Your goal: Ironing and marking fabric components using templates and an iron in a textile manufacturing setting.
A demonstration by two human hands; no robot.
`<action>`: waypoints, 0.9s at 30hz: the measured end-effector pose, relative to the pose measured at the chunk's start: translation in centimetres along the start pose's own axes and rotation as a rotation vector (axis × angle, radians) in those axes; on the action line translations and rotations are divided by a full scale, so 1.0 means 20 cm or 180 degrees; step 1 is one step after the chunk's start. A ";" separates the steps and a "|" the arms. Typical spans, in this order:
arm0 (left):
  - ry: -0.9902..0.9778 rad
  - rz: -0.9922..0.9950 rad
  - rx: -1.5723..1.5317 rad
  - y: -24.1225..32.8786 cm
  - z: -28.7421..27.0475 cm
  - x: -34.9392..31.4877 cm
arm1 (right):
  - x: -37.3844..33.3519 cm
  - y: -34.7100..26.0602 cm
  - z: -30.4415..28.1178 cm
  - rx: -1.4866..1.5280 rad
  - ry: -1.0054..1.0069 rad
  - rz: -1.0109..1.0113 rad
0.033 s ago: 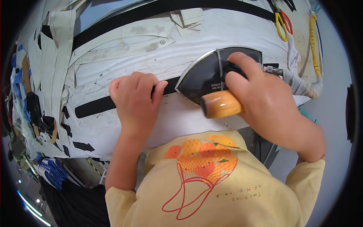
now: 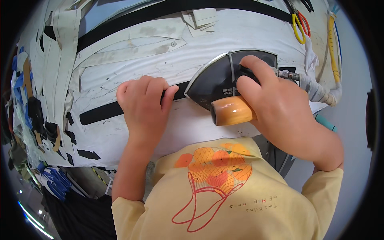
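The black iron (image 2: 212,76) sits over a flat black strip (image 2: 100,113) on the white-covered worktop (image 2: 182,130), its pointed tip facing left. From under that tip, the strip runs out to the iron's left. The person's right hand (image 2: 276,96) has the iron by its wooden handle (image 2: 232,111), the fingers (image 2: 257,67) bent around the grip. To the iron's left, the left hand (image 2: 145,100) lies over the strip with its fingers (image 2: 154,84) curled under; I can't tell from here whether they pinch it or only press it. A cloth-wrapped hose (image 2: 322,91) joins the iron on its right side. Beyond the iron, pale flat pieces (image 2: 140,36) lie in front of a long black band (image 2: 184,9), while scissors (image 2: 296,30) with yellow and red handles rest farther off, to the iron's right. Dark scraps (image 2: 88,154) lie well to its left.
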State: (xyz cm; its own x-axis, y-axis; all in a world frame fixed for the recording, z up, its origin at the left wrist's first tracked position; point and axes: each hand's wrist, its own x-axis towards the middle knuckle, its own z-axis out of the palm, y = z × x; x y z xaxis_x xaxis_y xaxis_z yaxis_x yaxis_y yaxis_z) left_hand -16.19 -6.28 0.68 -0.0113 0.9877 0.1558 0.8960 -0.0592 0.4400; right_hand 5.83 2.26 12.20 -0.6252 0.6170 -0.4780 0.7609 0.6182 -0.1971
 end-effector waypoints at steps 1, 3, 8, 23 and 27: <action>0.0052 0.0092 -0.0047 -0.02 -0.01 -0.01 | 0.00 -0.01 0.01 -0.0017 0.0103 0.0014; 0.0104 0.0172 -0.0101 -0.07 -0.03 -0.03 | 0.01 -0.02 0.03 -0.0040 0.0194 0.0024; 0.0047 0.0082 0.0194 -0.26 -0.14 -0.11 | 0.03 0.00 0.03 -0.0188 0.0422 -0.0125; 0.0129 0.0264 0.0317 -0.36 -0.16 -0.17 | 0.04 -0.08 0.05 0.0123 0.0631 0.0050; 0.0219 0.0310 0.0369 -0.36 -0.16 -0.17 | 0.05 -0.16 0.05 0.0069 0.0499 0.0082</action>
State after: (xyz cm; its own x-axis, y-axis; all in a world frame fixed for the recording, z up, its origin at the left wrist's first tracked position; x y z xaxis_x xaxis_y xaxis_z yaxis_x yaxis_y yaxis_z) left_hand -24.09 -9.61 -0.21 0.0513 0.9657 0.2546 0.9396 -0.1331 0.3154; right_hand 2.96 0.44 11.52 -0.6237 0.7019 -0.3440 0.7795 0.5917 -0.2059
